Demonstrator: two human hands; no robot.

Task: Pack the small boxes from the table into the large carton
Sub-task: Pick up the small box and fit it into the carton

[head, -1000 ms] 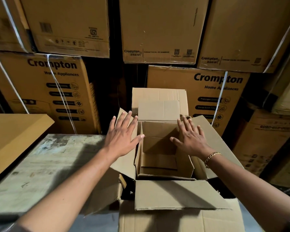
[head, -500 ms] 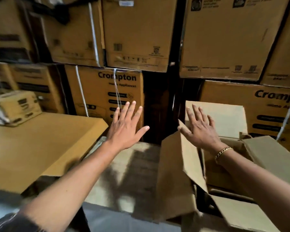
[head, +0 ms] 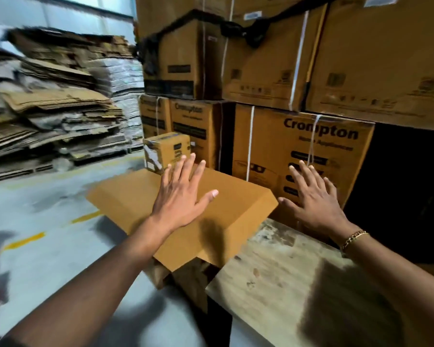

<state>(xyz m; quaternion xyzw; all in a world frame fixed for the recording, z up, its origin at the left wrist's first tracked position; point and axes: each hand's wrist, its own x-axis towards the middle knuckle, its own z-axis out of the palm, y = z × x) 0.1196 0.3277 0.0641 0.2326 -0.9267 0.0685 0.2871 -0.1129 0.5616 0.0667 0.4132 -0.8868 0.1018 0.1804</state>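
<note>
**Warehouse bay: box (head: 169,151) on tan desk (head: 125,199), both hands spread**

Bkgd: stacked cartons (head: 261,58) w/ white straps, and a black strap (head: 251,37) draped over the upper row. The Crompton carton (head: 268,146) is nearest, bottom row. Left side has a pile of flat cardboard (head: 48,108) on the grey floor (head: 48,201), which has yellow marks (head: 26,239). View is blurred, esp. at the left edge.

Tan desk sits centre frame. Worn desk (head: 273,266) is just beside it at lower right, w/ a pale scuffed top.

Box: upright on the tan desk's far end, just in front of the carton stack. It has a dark print on the face toward the camera and a whitish patch on its left face.

L hand (head: 183,196): palm down, fingers straight and spread, thumb out to the right. It is over the tan desk and holds nothing. Fingertips overlap the box's lower edge in view. Contact w/ box or desk: can't tell. Its shadow falls on the desk's near edge.

R hand (head: 313,199): also flat, fingers spread, holds nothing. It is in front of the Crompton carton's lower face, beyond the worn desk's far edge. Touching the carton: can't tell. Gold bracelet (head: 355,237) on that wrist.

Hands are well apart, both forearms bare.
</note>
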